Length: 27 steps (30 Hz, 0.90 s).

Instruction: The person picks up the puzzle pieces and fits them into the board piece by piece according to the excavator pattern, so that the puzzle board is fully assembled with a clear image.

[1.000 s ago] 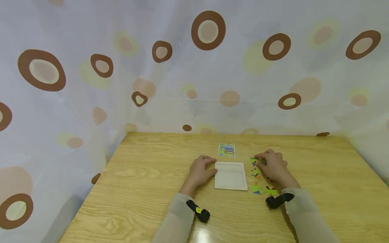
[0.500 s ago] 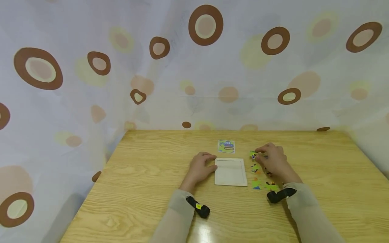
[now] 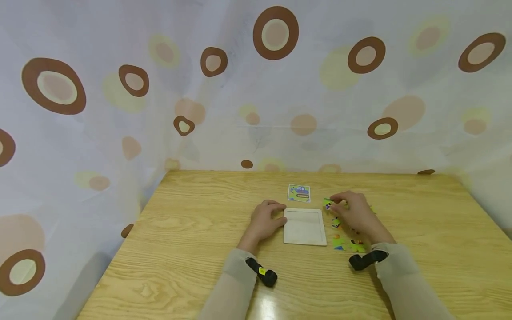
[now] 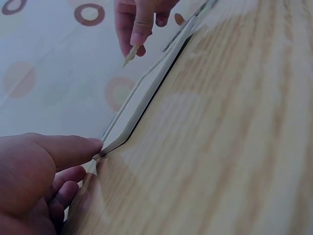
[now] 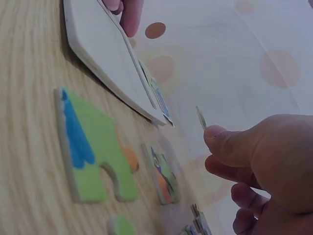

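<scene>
Loose pieces (image 5: 100,142) lie beside the tray (image 3: 305,227), toward the worktop's (image 3: 192,231) right edge; my left hand (image 3: 264,220), fingers spread, touches the tray's left rim. Nearer the far edge, my right hand (image 3: 356,213) pinches a puzzle piece (image 3: 327,203), probably light, stiff, best held by its sides.

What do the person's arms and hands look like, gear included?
Both hands, left and right, are bare: no gloves. Long, plain, pale beige sleeves: left sleeve, right sleeve. Each wrist wears a small black bent device with a rounded end: left device, right device. The left one carries a yellow sticker. No cables visible.
</scene>
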Each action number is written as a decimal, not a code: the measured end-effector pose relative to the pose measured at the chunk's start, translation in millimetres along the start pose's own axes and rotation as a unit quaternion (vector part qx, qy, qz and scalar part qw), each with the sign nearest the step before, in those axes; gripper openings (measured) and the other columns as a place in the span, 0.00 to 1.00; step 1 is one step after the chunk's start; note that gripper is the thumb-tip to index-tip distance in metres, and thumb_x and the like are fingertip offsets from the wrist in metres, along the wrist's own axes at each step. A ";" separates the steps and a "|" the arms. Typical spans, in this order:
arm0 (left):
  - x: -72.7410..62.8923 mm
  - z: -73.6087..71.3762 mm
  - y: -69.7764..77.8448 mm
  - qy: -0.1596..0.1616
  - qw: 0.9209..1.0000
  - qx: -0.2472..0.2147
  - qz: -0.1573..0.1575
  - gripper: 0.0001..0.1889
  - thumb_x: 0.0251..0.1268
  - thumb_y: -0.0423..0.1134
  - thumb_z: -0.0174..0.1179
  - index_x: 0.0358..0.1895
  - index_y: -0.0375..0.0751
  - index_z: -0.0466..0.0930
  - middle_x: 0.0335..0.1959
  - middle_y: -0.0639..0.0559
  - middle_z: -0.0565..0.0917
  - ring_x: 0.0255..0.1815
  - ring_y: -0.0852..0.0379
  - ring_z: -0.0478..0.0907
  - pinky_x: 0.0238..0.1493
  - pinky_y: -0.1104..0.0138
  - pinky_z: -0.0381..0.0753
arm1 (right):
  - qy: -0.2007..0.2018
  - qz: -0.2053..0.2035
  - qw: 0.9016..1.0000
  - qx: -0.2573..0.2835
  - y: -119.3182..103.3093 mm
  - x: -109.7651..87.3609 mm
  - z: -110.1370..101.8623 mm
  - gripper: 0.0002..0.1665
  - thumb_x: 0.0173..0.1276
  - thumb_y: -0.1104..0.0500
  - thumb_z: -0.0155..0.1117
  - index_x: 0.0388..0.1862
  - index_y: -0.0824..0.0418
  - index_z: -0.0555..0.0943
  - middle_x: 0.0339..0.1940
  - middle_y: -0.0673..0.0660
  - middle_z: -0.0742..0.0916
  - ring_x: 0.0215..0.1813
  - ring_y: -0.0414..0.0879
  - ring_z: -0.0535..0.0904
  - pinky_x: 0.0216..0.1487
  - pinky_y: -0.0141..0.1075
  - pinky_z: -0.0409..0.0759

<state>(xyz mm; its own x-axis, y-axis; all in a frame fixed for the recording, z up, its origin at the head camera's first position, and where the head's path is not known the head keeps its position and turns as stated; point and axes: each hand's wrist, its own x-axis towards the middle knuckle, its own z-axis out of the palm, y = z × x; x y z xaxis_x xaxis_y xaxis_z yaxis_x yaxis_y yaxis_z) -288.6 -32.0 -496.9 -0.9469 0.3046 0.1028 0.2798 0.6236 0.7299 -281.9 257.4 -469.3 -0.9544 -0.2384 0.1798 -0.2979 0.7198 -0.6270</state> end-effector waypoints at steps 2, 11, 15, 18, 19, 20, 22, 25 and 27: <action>0.1 0.9 -1.2 -0.002 1.000 0.006 0.001 0.19 0.66 0.42 0.64 0.60 0.47 0.82 0.62 0.48 0.74 0.64 0.44 0.68 0.66 0.50 0.63 | -0.006 0.000 1.000 0.002 -1.1 -0.1 2.5 0.19 0.74 0.61 0.60 0.59 0.69 0.79 0.53 0.67 0.81 0.58 0.64 0.74 0.56 0.59 0.74; 1.3 2.5 -4.5 -0.005 1.000 0.020 0.002 0.19 0.66 0.43 0.64 0.60 0.49 0.82 0.62 0.50 0.74 0.64 0.46 0.68 0.65 0.52 0.64 | -0.026 -0.032 0.999 0.016 -15.7 2.9 14.0 0.17 0.73 0.62 0.61 0.58 0.68 0.81 0.54 0.65 0.82 0.60 0.64 0.73 0.58 0.58 0.73; 2.8 1.1 -3.4 -0.008 1.000 0.024 0.002 0.20 0.67 0.44 0.64 0.61 0.48 0.81 0.63 0.49 0.74 0.65 0.46 0.68 0.66 0.51 0.63 | -0.040 -0.037 0.998 0.012 -26.6 9.5 22.2 0.16 0.73 0.61 0.61 0.56 0.67 0.82 0.54 0.64 0.83 0.61 0.64 0.71 0.60 0.60 0.70; 2.9 -0.2 -2.7 -0.012 0.999 0.030 0.001 0.20 0.67 0.44 0.64 0.61 0.48 0.81 0.63 0.48 0.73 0.65 0.45 0.67 0.66 0.51 0.63 | -0.044 -0.052 0.998 -0.004 -34.5 14.7 27.8 0.15 0.72 0.62 0.63 0.55 0.66 0.83 0.53 0.64 0.83 0.59 0.64 0.72 0.58 0.60 0.71; 2.5 -0.5 -2.7 -0.014 0.999 0.032 0.000 0.20 0.67 0.44 0.64 0.62 0.48 0.81 0.64 0.48 0.73 0.66 0.45 0.67 0.67 0.51 0.63 | -0.046 -0.054 0.997 -0.009 -36.6 16.2 29.7 0.15 0.71 0.62 0.63 0.54 0.66 0.83 0.52 0.63 0.84 0.58 0.63 0.73 0.57 0.59 0.72; 2.3 -0.8 -2.8 -0.014 0.999 0.036 0.000 0.20 0.67 0.44 0.63 0.62 0.48 0.80 0.64 0.49 0.73 0.66 0.45 0.67 0.67 0.51 0.63 | -0.048 -0.056 0.997 -0.010 -38.7 17.6 31.7 0.15 0.71 0.62 0.64 0.54 0.66 0.84 0.51 0.63 0.84 0.58 0.63 0.73 0.57 0.58 0.72; 1.6 -0.9 -3.0 -0.014 0.999 0.038 0.000 0.20 0.67 0.45 0.63 0.62 0.48 0.81 0.64 0.49 0.73 0.66 0.45 0.67 0.67 0.51 0.63 | -0.055 -0.058 0.997 -0.012 -41.1 19.9 35.6 0.15 0.71 0.62 0.64 0.53 0.66 0.84 0.50 0.61 0.84 0.57 0.62 0.74 0.56 0.57 0.74; 1.7 0.1 -3.4 -0.016 0.999 0.039 0.002 0.21 0.68 0.45 0.63 0.62 0.48 0.80 0.64 0.49 0.73 0.66 0.45 0.67 0.67 0.51 0.63 | -0.067 -0.058 0.996 -0.019 -42.9 21.5 39.3 0.14 0.70 0.62 0.65 0.53 0.64 0.84 0.47 0.59 0.85 0.55 0.59 0.75 0.55 0.55 0.75; 2.2 0.7 -2.5 -0.020 0.999 0.037 0.008 0.21 0.67 0.45 0.63 0.62 0.47 0.80 0.64 0.49 0.73 0.66 0.45 0.67 0.67 0.50 0.62 | -0.071 -0.060 0.995 -0.027 -43.6 21.2 39.9 0.14 0.70 0.62 0.65 0.52 0.64 0.84 0.46 0.58 0.84 0.53 0.58 0.76 0.53 0.54 0.75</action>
<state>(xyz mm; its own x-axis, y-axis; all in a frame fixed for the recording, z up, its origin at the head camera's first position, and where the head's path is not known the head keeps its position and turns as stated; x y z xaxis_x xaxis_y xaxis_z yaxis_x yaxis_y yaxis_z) -291.3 -32.4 -498.9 -0.9357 0.3424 0.0855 0.3070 0.6703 0.6756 -288.3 194.9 -468.4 -0.9006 -0.4118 0.1393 -0.4137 0.7132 -0.5659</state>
